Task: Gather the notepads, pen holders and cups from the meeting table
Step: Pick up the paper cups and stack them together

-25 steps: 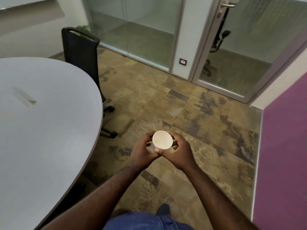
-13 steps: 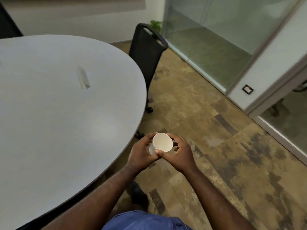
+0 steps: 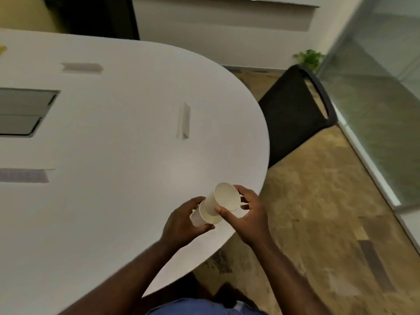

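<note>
Both forearms reach forward from the bottom of the view, bare, and meet over the rounded near edge of the table (image 3: 113, 201). The left hand (image 3: 181, 221) curls around the base end of the paper cups (image 3: 213, 208), fingers wrapped under and thumb on top; the right hand (image 3: 247, 214) grips the mouth end, thumb pressed on the near wall and fingers spread behind the rim. The cups are smooth off-white paper, tapered, one nested in the other so a second rim shows partway down the stack. The stack lies tilted, its long axis running from lower left to upper right, the open mouth facing up and to the right. The tabletop is matte pale grey with a curved end, bearing strips of tape (image 3: 183, 121). Beyond its edge stands a black chair (image 3: 293, 114) on mottled brown carpet (image 3: 318, 212), with a small green plant (image 3: 309, 57) farther back by the wall.
</note>
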The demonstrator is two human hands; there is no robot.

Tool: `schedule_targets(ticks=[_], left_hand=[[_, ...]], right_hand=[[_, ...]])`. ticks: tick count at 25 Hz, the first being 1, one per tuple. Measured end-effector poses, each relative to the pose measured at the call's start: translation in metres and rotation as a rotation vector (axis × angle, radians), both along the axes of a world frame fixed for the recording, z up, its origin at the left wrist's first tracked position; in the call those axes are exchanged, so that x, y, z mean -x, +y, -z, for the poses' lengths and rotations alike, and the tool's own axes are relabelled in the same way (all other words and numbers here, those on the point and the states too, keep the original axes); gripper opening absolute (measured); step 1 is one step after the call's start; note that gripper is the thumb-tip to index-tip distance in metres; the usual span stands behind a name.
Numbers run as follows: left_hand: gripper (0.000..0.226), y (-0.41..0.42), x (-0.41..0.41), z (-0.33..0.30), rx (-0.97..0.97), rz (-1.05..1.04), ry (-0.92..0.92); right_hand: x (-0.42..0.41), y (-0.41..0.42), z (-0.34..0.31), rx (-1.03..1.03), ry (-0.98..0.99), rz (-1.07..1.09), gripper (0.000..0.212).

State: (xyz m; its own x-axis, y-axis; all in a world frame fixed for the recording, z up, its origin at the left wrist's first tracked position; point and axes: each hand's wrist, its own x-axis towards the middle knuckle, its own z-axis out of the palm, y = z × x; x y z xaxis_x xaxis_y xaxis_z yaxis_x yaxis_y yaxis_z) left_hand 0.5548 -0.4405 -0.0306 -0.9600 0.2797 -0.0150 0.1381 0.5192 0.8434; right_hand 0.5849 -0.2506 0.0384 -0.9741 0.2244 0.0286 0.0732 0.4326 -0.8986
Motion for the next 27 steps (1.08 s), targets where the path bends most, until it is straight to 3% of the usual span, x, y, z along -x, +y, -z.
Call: schedule_targets(ticks=[7, 15, 27], left_hand=[[0.077, -0.022, 0.073, 0.0, -0.041, -0.41, -0.006], [0.077, -0.015, 0.097, 0.006, -0.082, -0.788, -0.019], [0.079, -0.007, 0.066, 0.013, -0.061, -0.991, -0.052]], right_hand=[[0.162, -0.007, 0.004, 0.075, -0.004, -0.238, 0.061], [0.316, -0.025, 0.074, -0.082, -0.093, -0.451, 0.072], [0.375, -0.064, 0.155, -0.199, -0.135, -0.592, 0.086]])
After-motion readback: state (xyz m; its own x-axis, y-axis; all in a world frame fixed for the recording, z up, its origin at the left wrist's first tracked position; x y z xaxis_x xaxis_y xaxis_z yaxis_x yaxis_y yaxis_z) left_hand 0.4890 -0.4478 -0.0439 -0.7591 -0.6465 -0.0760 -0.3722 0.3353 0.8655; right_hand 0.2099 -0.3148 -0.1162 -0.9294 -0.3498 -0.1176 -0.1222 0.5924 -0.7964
